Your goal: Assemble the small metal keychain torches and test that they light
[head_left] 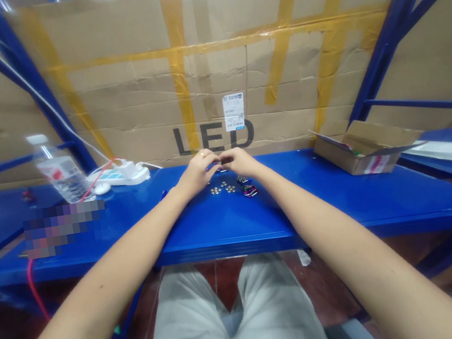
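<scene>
My left hand [201, 168], with a ring on one finger, and my right hand [239, 161] meet fingertip to fingertip over the far part of the blue table. Both have their fingers bent into a pinch; whatever sits between them is too small and blurred to name. Just below the hands, small silver round metal pieces [229, 189] lie in little clusters on the tabletop. Under my right wrist is a small pile of shiny coloured metal pieces [249, 190], purple and green among them, partly covered by the wrist. A dark blue object [164, 194] shows beside my left wrist.
The blue table [227, 231] backs onto a large taped cardboard panel [132, 110]. An open cardboard box [365, 151] stands at right. At left are a water bottle [60, 169], a white power strip [125, 175] with cables, and a blurred-out object [62, 228]. Blue metal posts flank both sides.
</scene>
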Available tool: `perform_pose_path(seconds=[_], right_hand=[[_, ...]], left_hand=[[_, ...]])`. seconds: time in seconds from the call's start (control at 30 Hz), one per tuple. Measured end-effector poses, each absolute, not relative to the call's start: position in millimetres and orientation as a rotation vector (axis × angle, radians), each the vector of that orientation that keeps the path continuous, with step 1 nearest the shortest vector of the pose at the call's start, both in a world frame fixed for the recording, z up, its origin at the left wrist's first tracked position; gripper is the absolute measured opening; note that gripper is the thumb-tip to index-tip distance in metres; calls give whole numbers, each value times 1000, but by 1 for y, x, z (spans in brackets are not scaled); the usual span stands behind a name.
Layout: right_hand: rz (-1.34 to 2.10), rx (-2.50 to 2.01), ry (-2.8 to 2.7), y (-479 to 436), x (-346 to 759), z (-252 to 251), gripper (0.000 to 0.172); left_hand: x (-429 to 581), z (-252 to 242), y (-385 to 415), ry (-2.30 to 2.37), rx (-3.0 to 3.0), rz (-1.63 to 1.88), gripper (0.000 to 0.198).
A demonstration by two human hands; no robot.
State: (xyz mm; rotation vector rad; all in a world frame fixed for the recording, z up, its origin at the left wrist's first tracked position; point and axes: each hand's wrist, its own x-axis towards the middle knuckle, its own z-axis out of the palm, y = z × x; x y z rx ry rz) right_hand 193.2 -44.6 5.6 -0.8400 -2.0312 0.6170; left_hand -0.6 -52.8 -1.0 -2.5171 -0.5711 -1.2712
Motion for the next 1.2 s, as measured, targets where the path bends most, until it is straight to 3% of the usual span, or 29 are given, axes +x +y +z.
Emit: perform_pose_path(seconds=[1.2], right_hand=[[457,-853,-2078,-42,195,5,20]], left_hand=[[4,1,-60,-638,-2546,-1262,2]])
